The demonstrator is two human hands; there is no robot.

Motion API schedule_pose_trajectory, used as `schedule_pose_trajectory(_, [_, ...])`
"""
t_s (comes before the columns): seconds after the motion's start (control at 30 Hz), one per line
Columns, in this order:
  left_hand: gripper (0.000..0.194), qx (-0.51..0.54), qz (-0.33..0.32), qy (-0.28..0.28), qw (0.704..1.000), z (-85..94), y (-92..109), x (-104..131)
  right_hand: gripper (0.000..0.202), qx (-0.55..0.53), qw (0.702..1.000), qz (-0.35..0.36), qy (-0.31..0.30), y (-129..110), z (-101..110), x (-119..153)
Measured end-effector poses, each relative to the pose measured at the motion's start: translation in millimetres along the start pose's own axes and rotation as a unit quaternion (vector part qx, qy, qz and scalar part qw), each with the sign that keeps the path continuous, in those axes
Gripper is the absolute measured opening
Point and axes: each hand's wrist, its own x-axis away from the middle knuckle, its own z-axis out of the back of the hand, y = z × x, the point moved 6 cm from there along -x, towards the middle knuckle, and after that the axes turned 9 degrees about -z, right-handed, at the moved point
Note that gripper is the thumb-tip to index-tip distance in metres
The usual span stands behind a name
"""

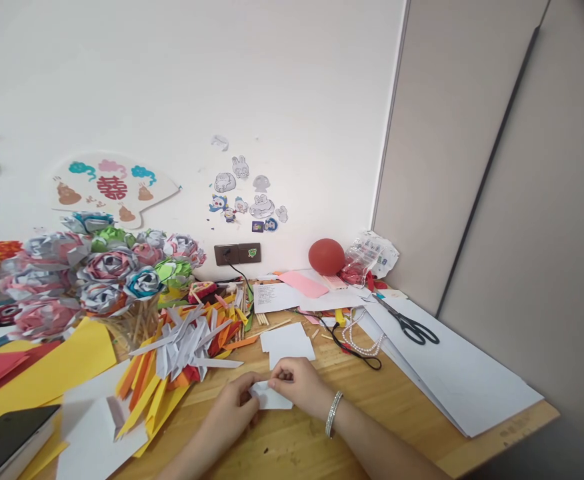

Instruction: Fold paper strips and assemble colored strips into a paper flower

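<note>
White paper, a small flat piece (275,399), was held low over a brown wooden counter (292,448).
The left hand (236,405) gripped its left end with closed fingers, while the right hand (299,388), with a silvery beaded bracelet (333,415) at the wrist, pinched its upper edge between thumb and fingers. Just beyond lay white rectangular paper pieces (291,343). Folded white, orange and yellow paper strips (185,345) were heaped to the left; black scissors (405,322) rested on large white sheets (472,373) to the right.

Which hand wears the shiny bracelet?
The right hand, pinching the paper: the bracelet circles its wrist. The left hand, also on the paper, has a bare wrist.
</note>
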Motion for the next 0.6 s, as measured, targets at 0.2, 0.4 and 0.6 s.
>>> schedule_pose_trajectory(0.2, [0.02, -0.028, 0.009, 0.042, 0.999, 1.8, 10, 2, 0.005, 0.022, 0.999, 0.02, 0.013, 2, -2, 0])
schedule_pose_trajectory(0.4, [0.029, -0.036, 0.026, 0.047, 0.998, 1.4, 3, 1, 0.006, 0.043, 0.999, 0.024, 0.012, 0, -3, 2])
schedule_pose_trajectory(0.6, [0.026, -0.041, 0.02, 0.051, 0.998, 5.1, -1, 1, 0.015, 0.021, 0.999, -0.008, -0.035, 5, -2, 0])
